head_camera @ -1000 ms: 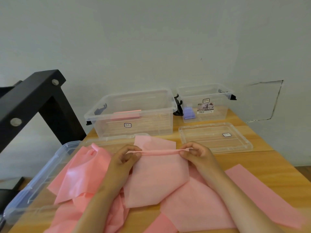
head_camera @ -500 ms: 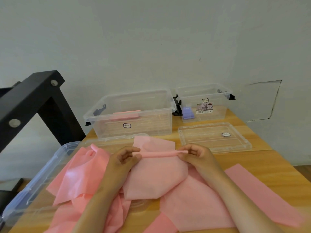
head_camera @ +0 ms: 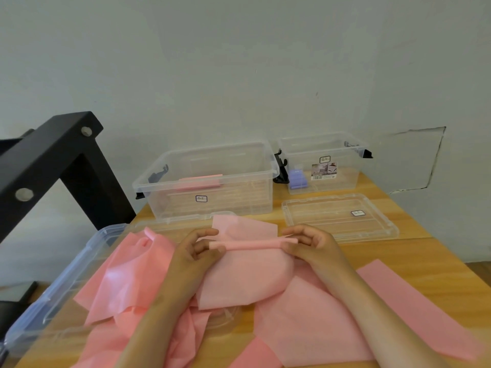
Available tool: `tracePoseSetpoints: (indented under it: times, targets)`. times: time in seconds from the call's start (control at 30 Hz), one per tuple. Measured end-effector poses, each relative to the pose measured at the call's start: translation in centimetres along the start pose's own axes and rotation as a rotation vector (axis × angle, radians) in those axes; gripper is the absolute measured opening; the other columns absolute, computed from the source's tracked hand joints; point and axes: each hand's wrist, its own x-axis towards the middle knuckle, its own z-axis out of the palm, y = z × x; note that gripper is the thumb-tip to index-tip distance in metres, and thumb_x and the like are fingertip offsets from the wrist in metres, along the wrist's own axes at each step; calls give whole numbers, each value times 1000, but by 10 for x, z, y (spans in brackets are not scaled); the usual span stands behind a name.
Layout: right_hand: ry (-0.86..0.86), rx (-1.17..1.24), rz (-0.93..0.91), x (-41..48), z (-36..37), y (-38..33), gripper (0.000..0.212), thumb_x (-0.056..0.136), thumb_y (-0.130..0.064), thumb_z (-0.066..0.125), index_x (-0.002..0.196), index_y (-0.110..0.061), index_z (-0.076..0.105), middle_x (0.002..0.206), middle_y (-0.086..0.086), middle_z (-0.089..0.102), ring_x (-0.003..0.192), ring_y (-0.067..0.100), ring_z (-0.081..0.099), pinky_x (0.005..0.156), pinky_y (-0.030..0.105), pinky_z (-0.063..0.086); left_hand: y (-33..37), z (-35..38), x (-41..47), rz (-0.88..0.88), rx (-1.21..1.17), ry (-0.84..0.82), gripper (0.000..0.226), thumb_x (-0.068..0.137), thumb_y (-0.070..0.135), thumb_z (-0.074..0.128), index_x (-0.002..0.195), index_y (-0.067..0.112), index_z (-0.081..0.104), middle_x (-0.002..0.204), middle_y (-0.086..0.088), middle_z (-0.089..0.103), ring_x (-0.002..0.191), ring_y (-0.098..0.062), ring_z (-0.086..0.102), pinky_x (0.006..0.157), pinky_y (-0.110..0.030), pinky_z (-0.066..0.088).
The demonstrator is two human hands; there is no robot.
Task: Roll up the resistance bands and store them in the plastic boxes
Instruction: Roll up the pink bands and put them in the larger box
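Resistance band [head_camera: 252, 245], pink and partly rolled, is held just above the pile at the middle of the bench [head_camera: 438, 261]. Its rolled part forms one thin tube whose long axis runs left to right, nearly level and roughly parallel to the fronts of the boxes. The unrolled sheet hangs from the tube toward us and drapes onto the bands below. We see two hands, one at each end. The left hand [head_camera: 191, 258] has its grip pinching the tube's left end between thumb and curled fingers, and the right hand [head_camera: 313, 245] has its grip pinching the right end the same way. Loose pink bands lie around and under it: a crumpled heap [head_camera: 127, 282] on the left, a broad flat sheet [head_camera: 318, 320] under the right forearm, and one long strip [head_camera: 419, 309] running diagonally toward the near right corner. They overlap too much for us to give an exact number. We count two clear plastic boxes standing open at the back. The large box [head_camera: 239, 197] holds one pink roll [head_camera: 202, 181], lying left to right. The small box [head_camera: 345, 171] to its right holds purple rolls [head_camera: 298, 179], whose number we cannot tell. One clear lid [head_camera: 340, 216] lies flat in front of the small box. One blue-tinted lid [head_camera: 66, 282] lies at the left edge, partly under the heap. A black frame [head_camera: 53, 155] stands beyond the bench on the left.
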Motion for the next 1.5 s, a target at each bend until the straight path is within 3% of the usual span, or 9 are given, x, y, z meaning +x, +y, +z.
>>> tracePoseSetpoints:
  times: [0.13,0.2,0.43,0.53,0.7,1.03,1.17,1.3,1.5]
  targets:
    - [6,-10,8,-1,1,-1,13,82,2,67,86,-9,72,77,6,71,70,11,62,62,14,47,0,2,1,60,47,-6,9,86,6,67,94,4,63,74,1,66,69,-10,58,58,-17,46]
    - [-13,-10,0,-2,2,-1,8,83,-3,68,86,-9,72,73,10,68,66,13,60,60,18,46,2,4,-1,30,23,-12,4,92,8,59,94,6,61,69,-1,64,63,-12,57,53,-21,45]
    - [-32,56,20,-3,0,-3,14,81,1,68,88,-9,74,74,2,70,70,9,64,64,17,49,4,2,0,-17,25,37,28,92,1,44,79,15,64,79,6,59,65,-10,47,55,-21,37]
    - [-10,50,-1,-2,1,-3,11,82,-3,68,84,-11,76,76,0,71,72,7,64,66,17,50,4,3,-1,23,50,26,17,91,12,55,75,16,61,77,7,59,65,-5,49,55,-18,38]
    - [5,-5,9,-1,0,-1,20,79,4,70,94,-9,73,79,5,70,73,9,63,68,14,49,0,2,0,-16,37,10,13,88,5,64,99,11,63,76,-2,65,68,-12,58,57,-22,47]
    - [-40,32,-25,-2,3,0,14,83,5,64,85,-8,68,65,2,65,58,6,57,55,15,44,5,0,-2,-31,-22,-18,15,75,22,57,85,20,69,83,1,61,73,-17,50,61,-29,39]
    - [-44,21,-7,-2,3,-1,13,78,2,70,82,-10,71,69,2,64,64,7,59,60,14,47,5,1,-3,31,4,-23,10,72,28,67,76,18,65,78,6,61,70,-11,52,60,-24,39]
    - [-5,3,-17,0,4,1,17,81,5,68,91,-8,69,72,6,65,66,11,59,61,15,47,2,4,-1,30,67,10,7,88,6,64,92,10,61,60,7,58,55,-5,52,49,-15,41]
    - [168,-4,-23,2,9,3,19,76,3,74,82,-10,61,72,3,66,62,7,59,59,13,45,1,3,-1,62,141,-41,13,86,13,69,92,3,62,69,10,60,60,-1,51,52,-13,40]
